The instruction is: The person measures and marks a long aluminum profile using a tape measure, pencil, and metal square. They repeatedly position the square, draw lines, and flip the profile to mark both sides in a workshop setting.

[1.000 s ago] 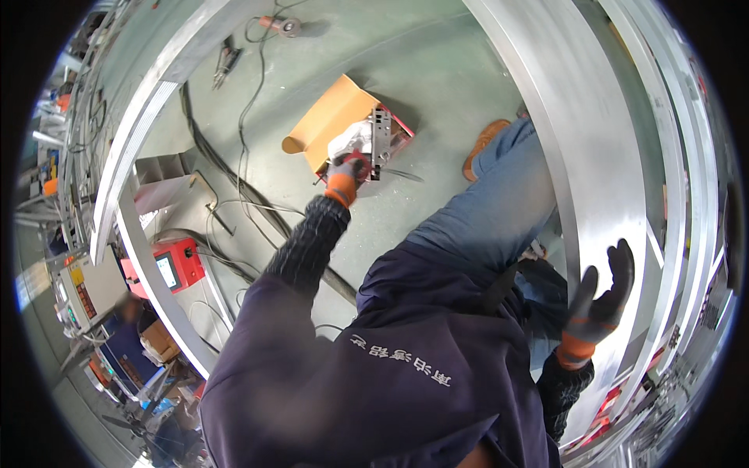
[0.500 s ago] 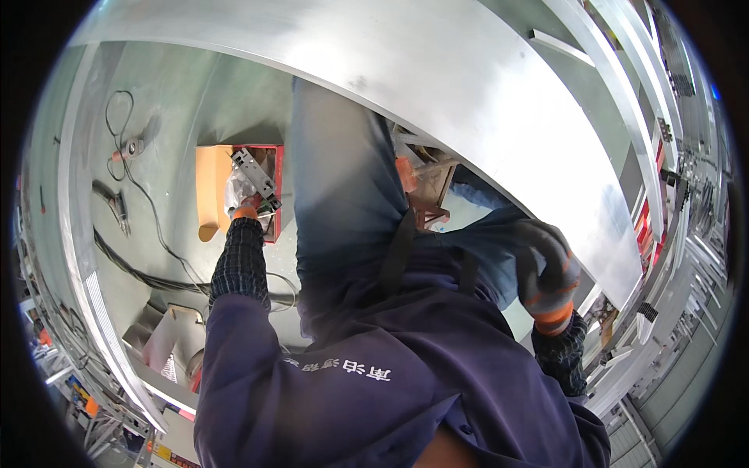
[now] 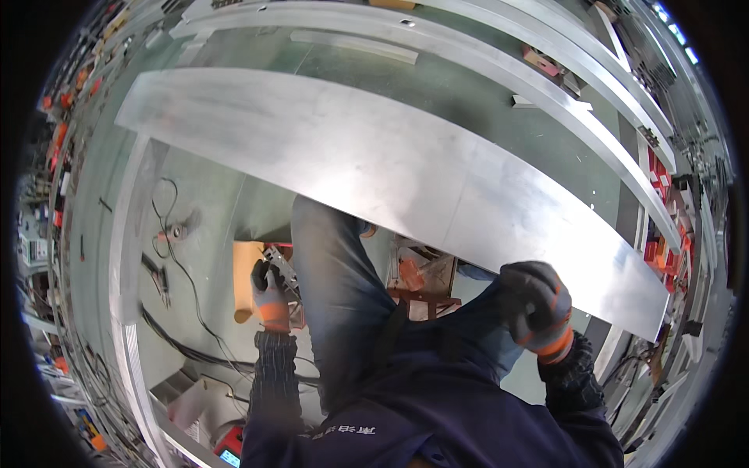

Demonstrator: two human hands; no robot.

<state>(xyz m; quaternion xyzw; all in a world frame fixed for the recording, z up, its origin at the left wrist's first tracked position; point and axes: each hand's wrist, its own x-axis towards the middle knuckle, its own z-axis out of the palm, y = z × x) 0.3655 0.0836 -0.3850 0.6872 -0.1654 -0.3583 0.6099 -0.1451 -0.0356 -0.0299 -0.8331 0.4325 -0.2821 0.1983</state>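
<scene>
My left hand (image 3: 270,296), in a grey glove with an orange cuff, is raised over an open cardboard box (image 3: 248,279). Its fingers are curled together, and anything between them is too small to make out. Beside them a silvery slotted metal part (image 3: 282,269) lies in the box, partly covered by the hand. My right hand (image 3: 537,308), gloved the same way, is closed above my right thigh near the edge of a wide metal panel (image 3: 374,156). What its fingers hold, if anything, is hidden.
The panel spans the space before my knees, and long metal profiles (image 3: 437,39) run beyond it. A corded tool (image 3: 173,232), pliers (image 3: 161,285) and dark cables (image 3: 187,347) lie on the floor at left. A box with an orange item (image 3: 411,274) stands between my legs.
My left hand has come up out of the box, where it was deep beside the metal part. My right hand stays closed near my thigh. The view has tilted up, showing more beyond the panel.
</scene>
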